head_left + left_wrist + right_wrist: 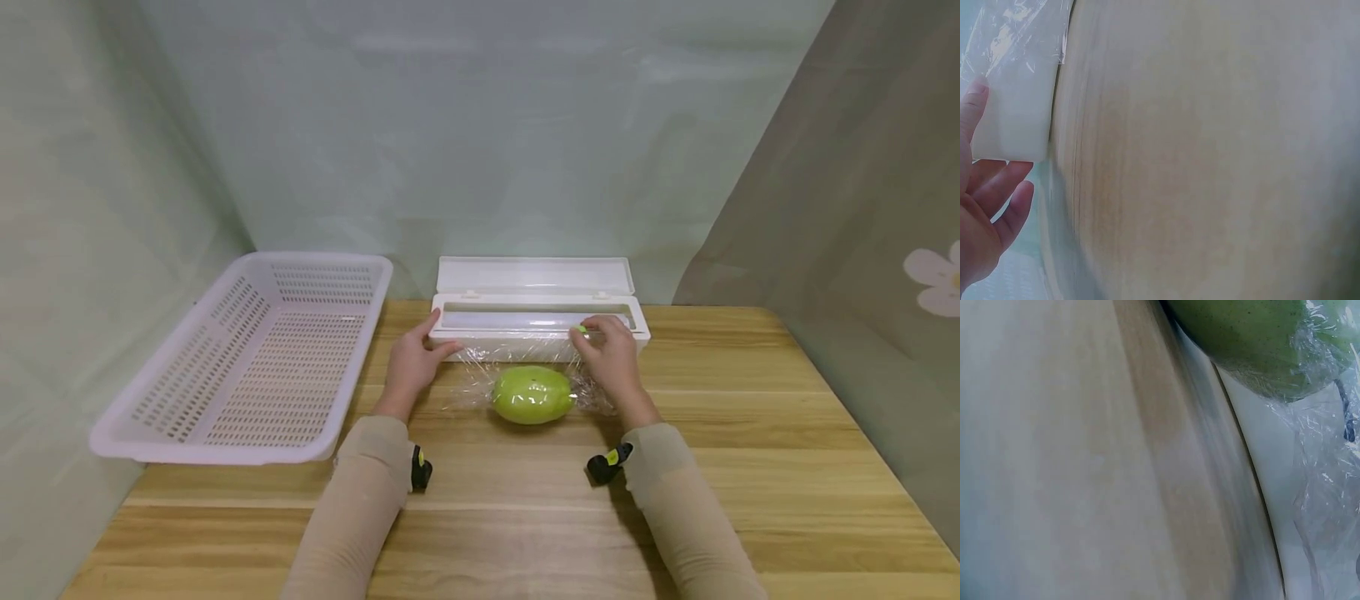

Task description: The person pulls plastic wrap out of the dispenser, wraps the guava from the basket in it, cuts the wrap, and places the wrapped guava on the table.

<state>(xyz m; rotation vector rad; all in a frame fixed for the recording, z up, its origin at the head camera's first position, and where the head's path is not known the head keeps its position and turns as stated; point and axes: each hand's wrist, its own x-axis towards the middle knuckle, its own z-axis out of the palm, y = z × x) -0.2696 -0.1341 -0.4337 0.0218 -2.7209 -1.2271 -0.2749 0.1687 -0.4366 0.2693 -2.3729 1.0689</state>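
Observation:
A white cling film box point(480, 343) stands with its lid point(536, 275) raised, showing the film roll point(510, 321) inside. My left hand point(411, 367) holds the box's left end, thumb on the front face and fingers against the end. With thumb and fingertips my right hand point(611, 357) pinches a small green slider cutter point(580, 329) at the front rim, toward the right. Clear film point(480, 367) runs from the box to a green oval fruit point(532, 395) just in front and wraps it. In the right wrist view crumpled film point(1329, 481) hangs beside the fruit point(1247, 344); that hand is mostly out of frame.
A white perforated plastic basket point(348, 400) sits at the left of the wooden table point(510, 533). Pale cloth point(450, 150) hangs behind the table. Both wrists carry black straps with small cameras point(603, 467).

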